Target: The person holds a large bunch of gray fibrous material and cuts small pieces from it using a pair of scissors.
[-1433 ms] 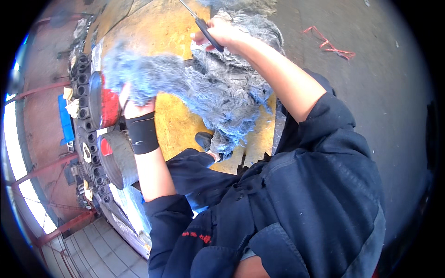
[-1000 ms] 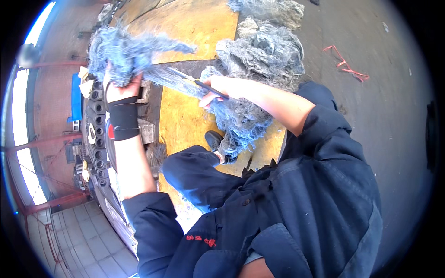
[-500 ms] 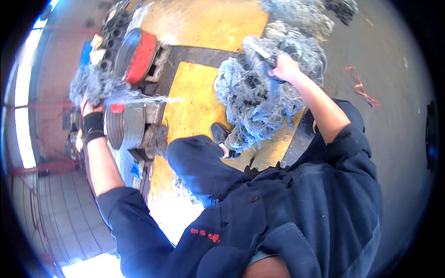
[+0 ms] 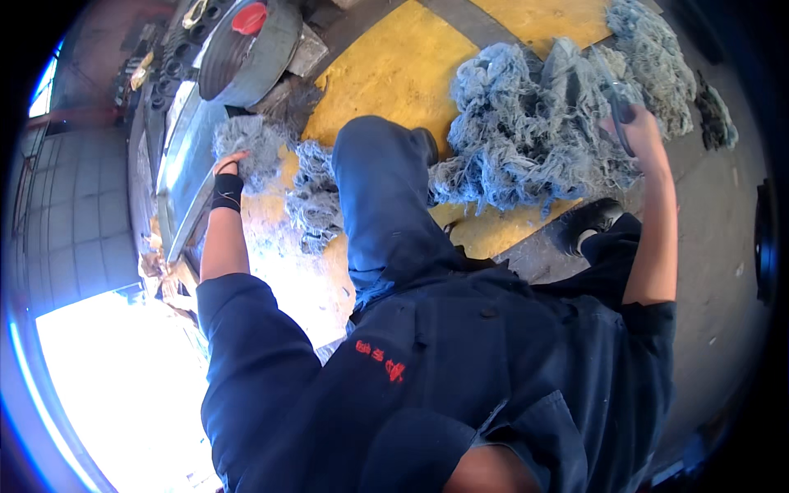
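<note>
My left hand [image 4: 230,163], with a black band at its wrist, is closed on a fluffy clump of grey-blue fibre [image 4: 253,148]. It is low on the left, beside a metal sheet, and the clump hides part of the fingers. My right hand [image 4: 641,138] grips a pair of scissors [image 4: 622,123] by the dark handles; the blades point away from me into the fibre and are hard to make out. That hand is at the right edge of a big tangled fibre heap [image 4: 526,123]. A smaller fibre pile [image 4: 315,197] sits left of my knee.
Yellow boards [image 4: 386,74] cover part of the grey floor. At the upper left stand a round metal drum [image 4: 263,62] and a pale metal sheet [image 4: 185,148]. More fibre [image 4: 653,62] and a dark scrap [image 4: 715,115] lie at the far right. Glaring light fills the lower left.
My left hand has brought its fibre clump down and nearer me, from beside the drums. My right hand and the scissors are farther right in the picture. My body and view have turned left.
</note>
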`<action>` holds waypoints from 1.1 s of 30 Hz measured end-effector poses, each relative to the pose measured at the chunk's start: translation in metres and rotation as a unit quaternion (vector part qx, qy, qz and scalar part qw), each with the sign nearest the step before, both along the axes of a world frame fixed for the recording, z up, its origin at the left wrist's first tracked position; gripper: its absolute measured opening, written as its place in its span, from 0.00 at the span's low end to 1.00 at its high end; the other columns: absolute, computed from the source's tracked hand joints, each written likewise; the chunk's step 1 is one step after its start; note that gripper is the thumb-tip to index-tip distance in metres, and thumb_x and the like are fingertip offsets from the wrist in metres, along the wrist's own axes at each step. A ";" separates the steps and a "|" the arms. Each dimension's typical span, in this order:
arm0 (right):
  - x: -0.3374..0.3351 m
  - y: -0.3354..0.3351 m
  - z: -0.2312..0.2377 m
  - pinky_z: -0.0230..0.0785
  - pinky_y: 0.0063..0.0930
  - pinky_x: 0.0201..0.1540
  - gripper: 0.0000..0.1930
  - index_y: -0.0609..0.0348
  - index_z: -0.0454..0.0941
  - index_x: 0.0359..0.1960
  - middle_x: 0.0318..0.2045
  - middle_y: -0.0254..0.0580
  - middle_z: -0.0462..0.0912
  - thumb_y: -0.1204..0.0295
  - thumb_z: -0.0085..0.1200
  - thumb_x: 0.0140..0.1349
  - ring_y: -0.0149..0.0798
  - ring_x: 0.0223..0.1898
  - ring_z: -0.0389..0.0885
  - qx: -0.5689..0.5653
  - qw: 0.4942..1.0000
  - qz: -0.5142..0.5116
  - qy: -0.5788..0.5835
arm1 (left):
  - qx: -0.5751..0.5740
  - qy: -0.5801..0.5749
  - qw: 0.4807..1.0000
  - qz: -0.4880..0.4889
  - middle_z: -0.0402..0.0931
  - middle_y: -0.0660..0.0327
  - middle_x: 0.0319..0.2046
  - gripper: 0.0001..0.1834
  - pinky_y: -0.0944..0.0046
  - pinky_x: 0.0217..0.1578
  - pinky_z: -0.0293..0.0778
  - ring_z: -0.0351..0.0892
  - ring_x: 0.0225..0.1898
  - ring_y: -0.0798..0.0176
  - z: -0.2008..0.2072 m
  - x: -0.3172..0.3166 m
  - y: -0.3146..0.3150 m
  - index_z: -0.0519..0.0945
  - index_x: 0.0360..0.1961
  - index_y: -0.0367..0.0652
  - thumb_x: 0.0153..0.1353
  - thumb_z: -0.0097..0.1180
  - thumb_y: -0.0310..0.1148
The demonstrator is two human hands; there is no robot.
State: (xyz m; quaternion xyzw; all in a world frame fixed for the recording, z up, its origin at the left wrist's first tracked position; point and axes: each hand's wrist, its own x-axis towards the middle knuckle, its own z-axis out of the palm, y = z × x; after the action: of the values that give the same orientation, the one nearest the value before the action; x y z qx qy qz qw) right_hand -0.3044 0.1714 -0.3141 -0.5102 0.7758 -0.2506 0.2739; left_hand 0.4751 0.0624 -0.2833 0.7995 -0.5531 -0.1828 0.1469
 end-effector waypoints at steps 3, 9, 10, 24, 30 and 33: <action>-0.024 0.005 0.002 0.65 0.23 0.31 0.13 0.64 0.76 0.36 0.25 0.33 0.77 0.72 0.61 0.50 0.26 0.27 0.72 0.031 0.999 0.002 -0.031 | 0.026 -0.079 0.993 -0.083 0.81 0.60 0.32 0.07 0.64 0.40 0.74 0.78 0.39 0.61 -0.045 0.062 0.036 0.83 0.28 0.42 0.48 0.57 0.31; -0.004 -0.003 0.039 0.56 0.11 0.18 0.15 0.63 0.78 0.37 0.26 0.30 0.76 0.67 0.62 0.51 0.15 0.17 0.64 -0.099 0.912 -0.042 -0.395 | 0.026 0.162 0.954 0.252 0.74 0.56 0.41 0.19 0.47 0.28 0.73 0.72 0.41 0.57 -0.049 0.120 0.002 0.80 0.35 0.47 0.38 0.64 0.39; -0.017 -0.004 0.032 0.60 0.15 0.19 0.13 0.65 0.79 0.32 0.25 0.35 0.78 0.68 0.63 0.49 0.19 0.18 0.69 -0.117 0.905 -0.035 -0.407 | 0.035 0.202 0.958 0.199 0.75 0.58 0.38 0.17 0.52 0.25 0.71 0.71 0.41 0.60 -0.050 0.081 -0.035 0.80 0.33 0.44 0.40 0.64 0.38; -0.033 -0.022 0.023 0.56 0.16 0.14 0.08 0.54 0.70 0.21 0.14 0.29 0.69 0.75 0.59 0.50 0.24 0.12 0.64 -0.223 0.726 -0.239 -0.606 | 0.196 0.007 0.803 -0.562 0.55 0.49 0.62 0.64 0.41 0.56 0.58 0.60 0.59 0.43 -0.179 -0.588 0.063 0.47 0.66 0.48 0.28 0.75 0.45; -0.026 -0.021 0.013 0.53 0.18 0.12 0.08 0.55 0.71 0.16 0.11 0.32 0.70 0.76 0.58 0.47 0.26 0.10 0.64 -0.253 0.714 -0.194 -0.623 | 0.168 -0.269 0.762 -0.565 0.51 0.57 0.64 0.68 0.27 0.54 0.49 0.53 0.63 0.52 -0.242 -0.597 0.119 0.31 0.67 0.53 0.34 0.72 0.40; -0.021 -0.014 0.034 0.53 0.19 0.12 0.06 0.56 0.73 0.16 0.11 0.32 0.70 0.77 0.58 0.46 0.26 0.10 0.65 -0.262 0.725 -0.244 -0.588 | 0.218 -0.242 0.773 -0.545 0.72 0.61 0.46 0.41 0.40 0.48 0.63 0.71 0.49 0.56 -0.271 -0.584 0.099 0.58 0.61 0.51 0.43 0.63 0.35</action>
State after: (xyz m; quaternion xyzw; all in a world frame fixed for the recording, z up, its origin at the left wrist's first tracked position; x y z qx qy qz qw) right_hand -0.3251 0.1572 -0.2797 -0.1051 0.4605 -0.7520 0.4597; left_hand -0.1091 0.1614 -0.5543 0.3929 -0.8584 -0.1483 -0.2944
